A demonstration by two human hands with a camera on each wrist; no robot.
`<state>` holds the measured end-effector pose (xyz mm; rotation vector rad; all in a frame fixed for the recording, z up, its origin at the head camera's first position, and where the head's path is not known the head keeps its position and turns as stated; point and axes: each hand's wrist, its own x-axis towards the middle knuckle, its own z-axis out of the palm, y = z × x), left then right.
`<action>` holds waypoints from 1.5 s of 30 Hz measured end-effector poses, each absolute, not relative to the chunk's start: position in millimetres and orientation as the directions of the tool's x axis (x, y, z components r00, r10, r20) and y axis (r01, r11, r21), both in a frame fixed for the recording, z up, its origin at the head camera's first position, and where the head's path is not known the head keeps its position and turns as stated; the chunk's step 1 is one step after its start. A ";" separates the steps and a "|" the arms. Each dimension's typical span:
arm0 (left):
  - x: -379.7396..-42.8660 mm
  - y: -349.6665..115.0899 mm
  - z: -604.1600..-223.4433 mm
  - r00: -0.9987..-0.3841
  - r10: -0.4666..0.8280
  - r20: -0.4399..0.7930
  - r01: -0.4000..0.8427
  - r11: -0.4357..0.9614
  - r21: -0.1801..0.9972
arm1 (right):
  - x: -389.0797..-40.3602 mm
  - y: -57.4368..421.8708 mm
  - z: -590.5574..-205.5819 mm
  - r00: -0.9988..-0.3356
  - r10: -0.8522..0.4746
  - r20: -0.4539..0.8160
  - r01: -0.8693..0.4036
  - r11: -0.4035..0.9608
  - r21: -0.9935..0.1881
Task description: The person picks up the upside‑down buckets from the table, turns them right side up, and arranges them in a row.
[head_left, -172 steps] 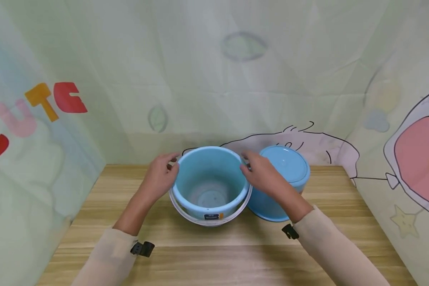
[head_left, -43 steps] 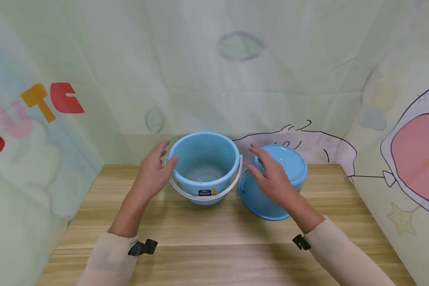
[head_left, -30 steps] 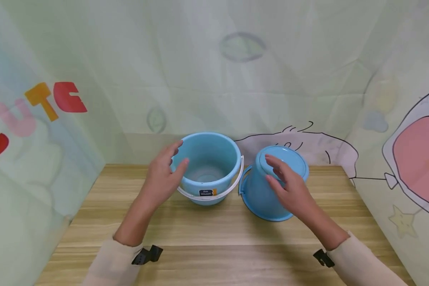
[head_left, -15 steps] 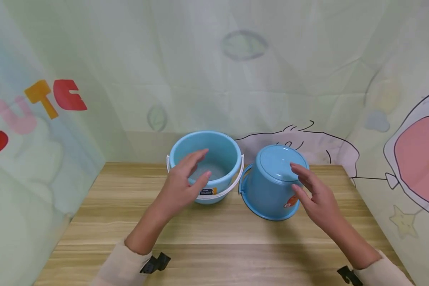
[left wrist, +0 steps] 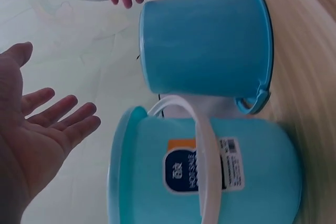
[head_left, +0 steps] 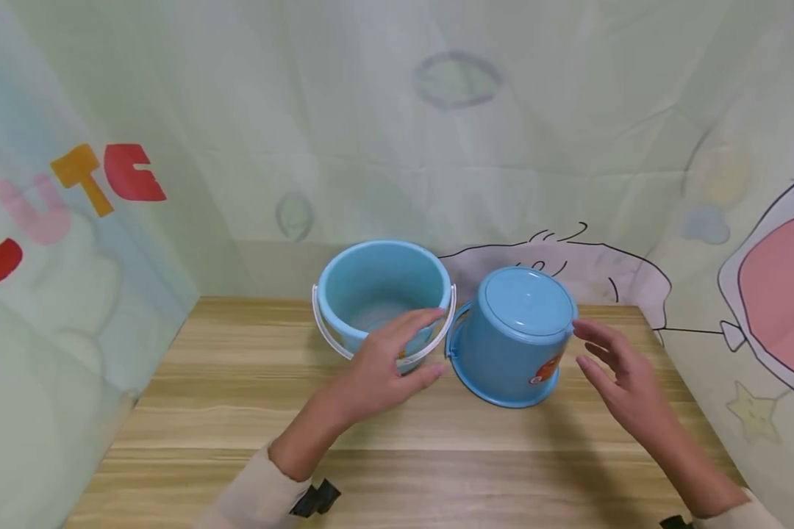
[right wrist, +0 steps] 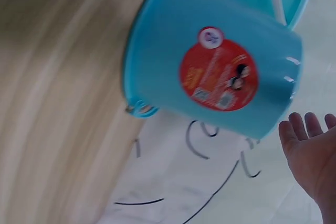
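Note:
A light-blue bucket (head_left: 384, 286) stands upright with its mouth up, its white handle (head_left: 324, 330) hanging down at the front. To its right a darker blue bucket (head_left: 509, 353) is upside down on its rim, base upward, with a red round sticker (right wrist: 219, 69) on its side. My left hand (head_left: 387, 367) is held with fingers spread in front of the upright bucket, overlapping its rim in the head view; the left wrist view shows the palm apart from it. My right hand (head_left: 625, 378) hovers just right of the upturned bucket, fingers loosely bent, fingertips near its base edge. Neither hand holds anything.
Both buckets sit near the back of a wood-grain table (head_left: 437, 470). A printed cloth backdrop (head_left: 370, 147) rises behind and on both sides, with the letters at left and a balloon drawing (head_left: 784, 294) at right.
The upright bucket was pushed back between the oldest frames, its handle settling lower on its front. Since then both hands have let go and moved right, the right hand passing across the upturned bucket.

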<state>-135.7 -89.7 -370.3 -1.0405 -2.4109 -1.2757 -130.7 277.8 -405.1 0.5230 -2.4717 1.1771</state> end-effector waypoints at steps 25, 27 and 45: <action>-151.9 -35.8 -431.7 -0.708 0.677 0.202 0.645 0.504 0.574 | -158.6 336.3 -481.8 -0.884 -0.299 0.359 -0.441 0.785 -0.435; -154.4 -34.9 -437.5 -0.713 0.676 0.186 0.644 0.526 0.556 | -160.7 336.7 -485.9 -0.885 -0.310 0.347 -0.441 0.795 -0.417; -172.0 -31.7 -471.6 -0.677 0.730 0.094 0.734 0.660 0.161 | -179.5 337.4 -506.6 -0.845 -0.487 0.221 -0.533 0.804 -0.264</action>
